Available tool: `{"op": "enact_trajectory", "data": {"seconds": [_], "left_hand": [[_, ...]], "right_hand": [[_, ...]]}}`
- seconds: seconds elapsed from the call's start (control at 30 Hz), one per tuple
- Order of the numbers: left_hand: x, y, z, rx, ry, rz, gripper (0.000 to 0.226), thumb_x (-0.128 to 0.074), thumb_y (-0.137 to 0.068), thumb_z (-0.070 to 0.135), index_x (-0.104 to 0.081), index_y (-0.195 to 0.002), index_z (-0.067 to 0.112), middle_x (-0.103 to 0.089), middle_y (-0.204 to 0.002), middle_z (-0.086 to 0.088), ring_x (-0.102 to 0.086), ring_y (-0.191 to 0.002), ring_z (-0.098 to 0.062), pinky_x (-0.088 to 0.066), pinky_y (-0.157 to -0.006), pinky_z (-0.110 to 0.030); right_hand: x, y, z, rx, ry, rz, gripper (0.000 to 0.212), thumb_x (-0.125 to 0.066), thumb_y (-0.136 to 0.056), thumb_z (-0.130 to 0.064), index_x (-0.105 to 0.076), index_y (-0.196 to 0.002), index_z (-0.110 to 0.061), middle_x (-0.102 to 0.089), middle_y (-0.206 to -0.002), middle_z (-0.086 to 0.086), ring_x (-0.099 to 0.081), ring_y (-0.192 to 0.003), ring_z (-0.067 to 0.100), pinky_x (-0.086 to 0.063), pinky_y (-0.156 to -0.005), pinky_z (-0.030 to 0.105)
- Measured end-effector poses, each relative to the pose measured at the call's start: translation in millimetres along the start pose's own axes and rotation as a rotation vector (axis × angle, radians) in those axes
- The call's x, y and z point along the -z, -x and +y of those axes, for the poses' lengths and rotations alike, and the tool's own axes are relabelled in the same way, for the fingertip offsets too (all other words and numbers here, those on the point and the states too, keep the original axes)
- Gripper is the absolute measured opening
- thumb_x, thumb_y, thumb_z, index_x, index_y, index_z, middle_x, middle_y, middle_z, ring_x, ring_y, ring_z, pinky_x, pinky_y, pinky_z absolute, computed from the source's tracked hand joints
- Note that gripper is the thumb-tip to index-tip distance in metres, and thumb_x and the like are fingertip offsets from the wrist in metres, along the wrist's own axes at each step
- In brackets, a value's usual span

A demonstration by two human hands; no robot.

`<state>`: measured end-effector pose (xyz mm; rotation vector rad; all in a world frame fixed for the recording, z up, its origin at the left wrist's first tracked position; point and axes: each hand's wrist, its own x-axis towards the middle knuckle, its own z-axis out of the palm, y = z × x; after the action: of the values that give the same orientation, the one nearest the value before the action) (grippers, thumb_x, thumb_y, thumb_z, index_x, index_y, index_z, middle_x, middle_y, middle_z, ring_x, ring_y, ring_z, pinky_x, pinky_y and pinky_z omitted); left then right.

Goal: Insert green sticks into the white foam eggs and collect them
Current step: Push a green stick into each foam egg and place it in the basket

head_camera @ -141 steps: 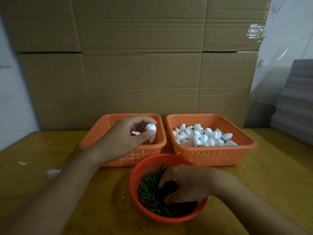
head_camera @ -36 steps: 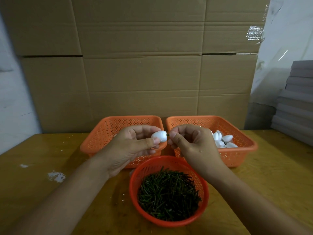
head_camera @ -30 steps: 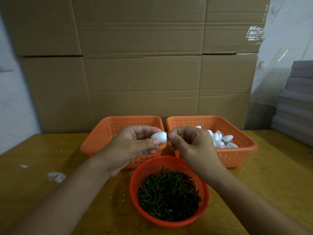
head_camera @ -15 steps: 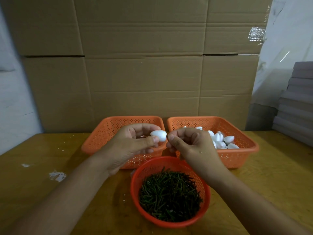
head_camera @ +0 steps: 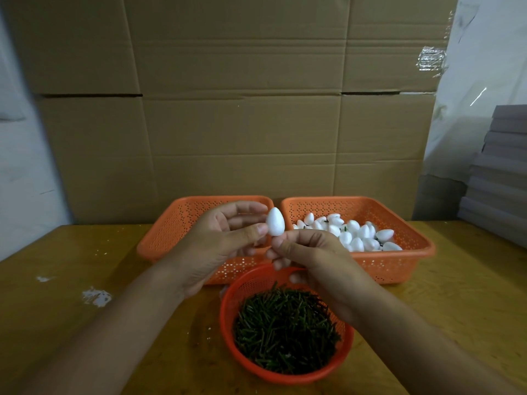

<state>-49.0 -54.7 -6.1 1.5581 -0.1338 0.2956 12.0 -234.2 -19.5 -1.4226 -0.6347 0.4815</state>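
Cardboard walls back a wooden table (head_camera: 71,323) where the left hand (head_camera: 219,243) pinches a foam egg (head_camera: 275,221) upright between thumb and fingers, presenting its blunt end to the right hand (head_camera: 310,258), whose curled fingers likely pinch a hidden stick, above the stick basket (head_camera: 285,332)

1. Below the fingers (head_camera: 281,246): round basket (head_camera: 285,374) heaped with green sticks (head_camera: 285,332), rim close under the right hand (head_camera: 316,260).
2. Beyond the fingers: two square baskets side by side; right one (head_camera: 410,263) holds foam eggs (head_camera: 350,232), left one (head_camera: 171,232) partly hidden by the left hand (head_camera: 219,246).
3. Behind those: cardboard wall (head_camera: 242,124).
4. Out to either side: bare tabletop (head_camera: 71,323).
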Motion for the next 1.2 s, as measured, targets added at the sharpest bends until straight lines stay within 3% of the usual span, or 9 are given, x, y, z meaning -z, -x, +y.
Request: {"op": "enact_trajectory", "data": {"seconds": [0.13,0.4,0.6,0.8,0.97,1.07,1.2], "left_hand": [[-4,1,2,-0.009,-0.017,0.028,0.051,-0.079,-0.073,0.027,-0.066,-0.12,0.015,-0.074,-0.115,-0.007,-0.071,-0.093,-0.019,-0.058,-0.073,-0.028],[-9,2,2,-0.083,-0.141,0.037,0.039,-0.082,-0.074,0.027,-0.07,-0.108,0.015,-0.076,-0.095,-0.004,-0.069,-0.08,-0.014,-0.053,-0.062,-0.023],[-1,1,2,-0.009,-0.025,-0.097,0.039,-0.076,-0.083,0.021,-0.069,-0.119,0.009,-0.074,-0.093,-0.008,-0.063,-0.071,-0.011,-0.047,-0.057,-0.019],[3,2,4,0.037,0.019,-0.17,0.039,-0.067,-0.086,0.018,-0.065,-0.124,0.007,-0.075,-0.09,0.004,-0.057,-0.061,-0.005,-0.045,-0.059,-0.019],[-1,3,5,0.02,0.038,-0.083,0.046,-0.075,-0.078,0.02,-0.066,-0.123,0.014,-0.074,-0.105,-0.007,-0.063,-0.072,-0.012,-0.05,-0.06,-0.02],[-5,3,5,-0.016,0.018,-0.03,0.047,-0.084,-0.075,0.021,-0.068,-0.119,0.018,-0.074,-0.104,-0.003,-0.064,-0.074,-0.012,-0.05,-0.059,-0.021],[-8,3,4,-0.066,-0.063,0.029,0.04,-0.08,-0.073,0.022,-0.07,-0.111,0.022,-0.074,-0.103,0.001,-0.066,-0.075,-0.011,-0.05,-0.059,-0.022]], "right_hand": [[-2,0,0,0.033,0.027,0.041,0.011,-0.071,-0.089,-0.024,-0.075,-0.079,-0.022,-0.075,-0.081,-0.002,-0.064,-0.069,0.004,-0.045,-0.053,0.016],[-5,3,-1,0.111,0.1,0.051,0.014,-0.072,-0.089,-0.021,-0.076,-0.076,-0.017,-0.072,-0.071,-0.001,-0.062,-0.061,0.004,-0.045,-0.051,0.017],[-2,4,-4,0.102,0.1,-0.027,0.02,-0.062,-0.097,-0.017,-0.076,-0.083,-0.012,-0.074,-0.079,0.0,-0.063,-0.066,0.005,-0.045,-0.053,0.016],[-3,4,-4,0.077,0.02,-0.11,0.021,-0.058,-0.099,-0.014,-0.073,-0.089,-0.004,-0.072,-0.08,0.0,-0.061,-0.065,0.003,-0.044,-0.051,0.015],[-5,4,-5,0.106,0.04,-0.017,0.02,-0.064,-0.095,-0.02,-0.076,-0.078,-0.019,-0.072,-0.075,-0.004,-0.06,-0.062,0.002,-0.043,-0.051,0.015],[-6,3,-4,0.122,0.038,0.047,0.012,-0.069,-0.091,-0.018,-0.075,-0.081,-0.016,-0.071,-0.074,-0.003,-0.061,-0.063,0.004,-0.044,-0.051,0.017],[-6,3,-3,0.124,0.043,0.087,0.009,-0.072,-0.089,-0.016,-0.073,-0.083,-0.009,-0.07,-0.068,-0.004,-0.06,-0.06,0.003,-0.044,-0.049,0.017]]}}
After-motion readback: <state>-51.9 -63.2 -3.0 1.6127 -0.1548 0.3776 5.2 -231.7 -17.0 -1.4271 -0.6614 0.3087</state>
